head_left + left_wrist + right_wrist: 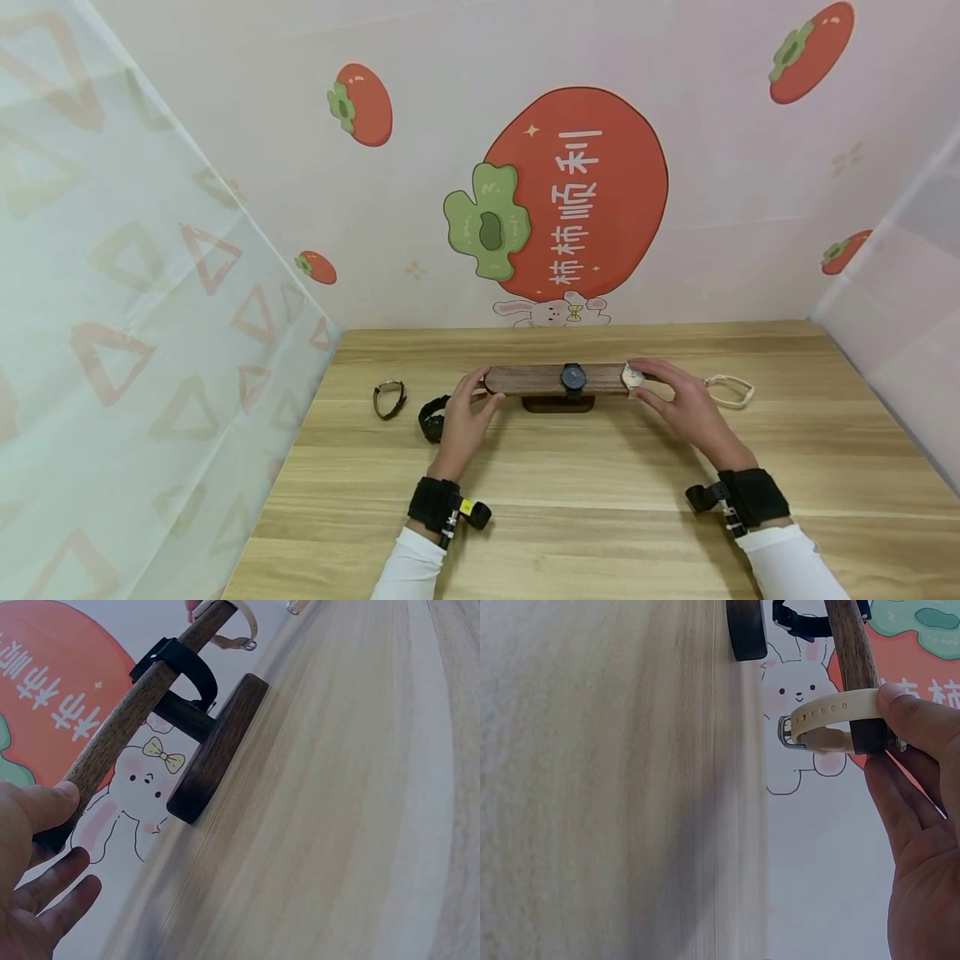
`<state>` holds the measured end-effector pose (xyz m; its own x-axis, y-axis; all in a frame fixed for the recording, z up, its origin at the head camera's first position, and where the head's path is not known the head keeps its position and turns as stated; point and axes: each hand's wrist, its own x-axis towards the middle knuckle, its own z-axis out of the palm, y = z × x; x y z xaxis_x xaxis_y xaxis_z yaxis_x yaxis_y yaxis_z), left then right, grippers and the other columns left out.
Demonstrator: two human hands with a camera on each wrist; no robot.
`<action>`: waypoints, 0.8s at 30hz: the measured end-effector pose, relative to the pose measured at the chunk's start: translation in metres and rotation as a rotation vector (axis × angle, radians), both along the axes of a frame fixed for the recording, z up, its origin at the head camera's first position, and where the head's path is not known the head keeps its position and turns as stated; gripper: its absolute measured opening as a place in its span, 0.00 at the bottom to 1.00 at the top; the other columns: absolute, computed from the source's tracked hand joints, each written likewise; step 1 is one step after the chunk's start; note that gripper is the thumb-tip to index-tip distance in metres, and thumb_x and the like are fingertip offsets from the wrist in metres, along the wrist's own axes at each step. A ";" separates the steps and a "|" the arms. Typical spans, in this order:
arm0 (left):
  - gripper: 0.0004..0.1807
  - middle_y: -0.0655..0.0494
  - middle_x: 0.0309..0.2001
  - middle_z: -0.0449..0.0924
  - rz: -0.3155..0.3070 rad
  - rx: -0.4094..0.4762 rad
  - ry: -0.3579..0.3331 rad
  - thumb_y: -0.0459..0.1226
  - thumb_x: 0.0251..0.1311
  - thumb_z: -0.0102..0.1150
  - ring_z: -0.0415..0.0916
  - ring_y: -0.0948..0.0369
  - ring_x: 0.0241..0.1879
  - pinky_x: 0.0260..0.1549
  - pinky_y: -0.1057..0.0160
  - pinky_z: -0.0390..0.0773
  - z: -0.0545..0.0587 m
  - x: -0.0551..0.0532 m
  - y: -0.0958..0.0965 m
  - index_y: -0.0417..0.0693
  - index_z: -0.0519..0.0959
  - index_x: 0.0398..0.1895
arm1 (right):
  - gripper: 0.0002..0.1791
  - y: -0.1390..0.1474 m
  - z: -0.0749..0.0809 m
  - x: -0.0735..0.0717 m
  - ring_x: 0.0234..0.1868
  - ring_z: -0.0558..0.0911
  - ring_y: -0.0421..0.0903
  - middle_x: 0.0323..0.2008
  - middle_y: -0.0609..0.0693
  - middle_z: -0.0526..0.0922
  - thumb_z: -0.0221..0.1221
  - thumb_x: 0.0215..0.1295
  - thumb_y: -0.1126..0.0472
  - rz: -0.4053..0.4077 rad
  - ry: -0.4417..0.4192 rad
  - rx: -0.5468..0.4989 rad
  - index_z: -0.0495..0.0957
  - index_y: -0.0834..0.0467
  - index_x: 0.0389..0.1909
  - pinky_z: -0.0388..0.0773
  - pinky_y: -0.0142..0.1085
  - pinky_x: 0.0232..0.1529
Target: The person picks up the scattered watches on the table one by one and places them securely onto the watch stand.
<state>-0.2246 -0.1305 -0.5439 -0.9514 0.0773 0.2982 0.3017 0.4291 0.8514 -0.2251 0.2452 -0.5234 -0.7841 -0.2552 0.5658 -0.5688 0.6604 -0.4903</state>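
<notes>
A dark wooden watch stand (528,381) has a horizontal bar on a post and base (217,750). My left hand (465,425) pinches the bar's left end, with the thumb on its near side in the left wrist view. A black watch (573,378) hangs around the bar near the middle. At the right end, a cream-strapped watch (832,709) is looped around the bar with its buckle fastened. My right hand (693,412) holds this watch between thumb and fingers at the bar's end. Its face (632,377) shows in the head view.
A thin dark-strapped watch (389,400) and a black watch (432,419) lie left of the stand. Right of it, behind my right hand, lies another cream watch (731,391). A patterned wall (420,208) rises behind the wooden table (570,517).
</notes>
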 end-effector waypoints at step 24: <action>0.31 0.49 0.74 0.73 -0.003 -0.005 0.008 0.41 0.74 0.66 0.77 0.49 0.68 0.64 0.52 0.85 0.000 0.000 0.000 0.57 0.72 0.78 | 0.28 -0.008 0.002 -0.005 0.59 0.86 0.60 0.59 0.57 0.88 0.77 0.56 0.71 -0.009 0.045 0.031 0.86 0.59 0.60 0.56 0.06 0.63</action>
